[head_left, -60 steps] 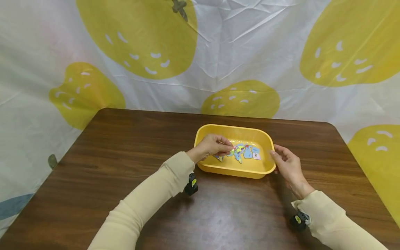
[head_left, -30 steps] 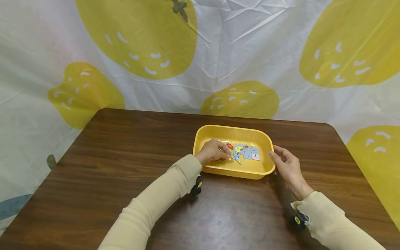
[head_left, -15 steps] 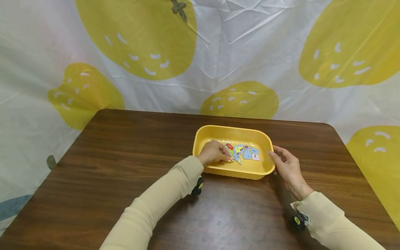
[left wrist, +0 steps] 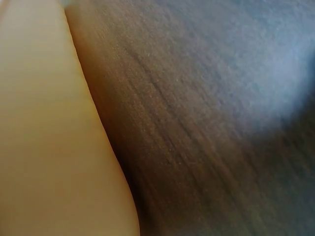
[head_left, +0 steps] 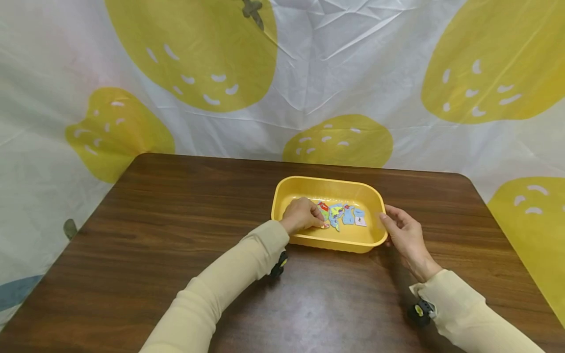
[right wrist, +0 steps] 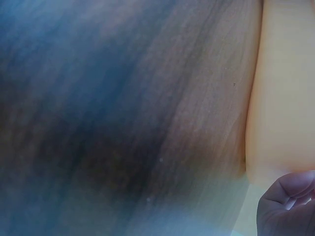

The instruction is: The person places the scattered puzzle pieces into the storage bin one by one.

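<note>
A yellow plastic basin point(head_left: 335, 247) with rounded corners stands on the table. On its floor lie several flat, colourful jigsaw puzzle pieces point(head_left: 348, 215), grouped roughly in a row. My left hand point(head_left: 302, 215) reaches in over the basin's left side, thumb and fingers pinching a small piece point(head_left: 326, 226) low against the basin floor, beside the green and red piece point(head_left: 324, 208). The fingers hide most of it. With the thumb over the rim, my right hand point(head_left: 406, 240) holds the basin's right end; its curled fingers also show in the right wrist view.
The brown wooden table point(head_left: 176, 211) stretches out on all sides of the basin. Behind it hangs a white cloth point(head_left: 220, 132) with large yellow fruit prints. Each wrist carries a small black camera, such as the left one point(head_left: 279, 264).
My left hand has come down with the small piece from above the others to the near left of the group, uncovering the red and green piece. My right hand keeps holding the rim.
</note>
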Demonstrator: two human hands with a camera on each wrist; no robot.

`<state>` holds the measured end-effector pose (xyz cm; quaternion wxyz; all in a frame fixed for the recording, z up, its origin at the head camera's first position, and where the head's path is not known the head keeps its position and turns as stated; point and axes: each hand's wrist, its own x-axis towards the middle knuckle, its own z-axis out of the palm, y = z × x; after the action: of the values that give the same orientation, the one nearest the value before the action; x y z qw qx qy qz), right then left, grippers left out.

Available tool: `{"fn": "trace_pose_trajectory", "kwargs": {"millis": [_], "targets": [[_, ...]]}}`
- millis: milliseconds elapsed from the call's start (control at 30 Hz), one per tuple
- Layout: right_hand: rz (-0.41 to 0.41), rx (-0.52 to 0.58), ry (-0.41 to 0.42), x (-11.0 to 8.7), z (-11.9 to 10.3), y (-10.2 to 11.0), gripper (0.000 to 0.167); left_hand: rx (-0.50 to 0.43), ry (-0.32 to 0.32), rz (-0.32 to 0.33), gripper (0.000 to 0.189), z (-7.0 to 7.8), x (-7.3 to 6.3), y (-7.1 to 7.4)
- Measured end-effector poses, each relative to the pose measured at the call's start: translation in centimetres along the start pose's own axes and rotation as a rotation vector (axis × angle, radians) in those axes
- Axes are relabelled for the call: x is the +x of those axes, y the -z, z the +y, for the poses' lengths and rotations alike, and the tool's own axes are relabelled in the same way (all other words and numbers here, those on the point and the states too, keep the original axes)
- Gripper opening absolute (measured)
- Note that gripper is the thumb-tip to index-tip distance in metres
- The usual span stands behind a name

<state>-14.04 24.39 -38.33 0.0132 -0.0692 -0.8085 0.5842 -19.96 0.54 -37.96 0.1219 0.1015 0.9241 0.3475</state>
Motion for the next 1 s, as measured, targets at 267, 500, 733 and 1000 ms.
{"fn": "trace_pose_trajectory", "kwargs": {"millis": [267, 500, 733, 1000], "targets": [[0.002, -0.022, 0.003, 0.02, 0.07, 0.05, 0.052, 0.026, -0.049, -0.002, 0.007, -0.23, 0.51, -0.22], [0.008, -0.005, 0.007, 0.1, 0.18, -0.07, 0.05, 0.04, -0.062, -0.002, 0.005, -0.08, 0.49, -0.41], [0.009, -0.02, 0.001, 0.07, 0.01, -0.05, 0.051, 0.024, -0.087, 0.006, 0.004, 0.0, 0.31, -0.41], [0.004, -0.044, -0.011, 0.0, -0.25, 0.1, 0.051, 0.012, -0.087, -0.01, 0.006, 0.09, 0.37, -0.2]]}}
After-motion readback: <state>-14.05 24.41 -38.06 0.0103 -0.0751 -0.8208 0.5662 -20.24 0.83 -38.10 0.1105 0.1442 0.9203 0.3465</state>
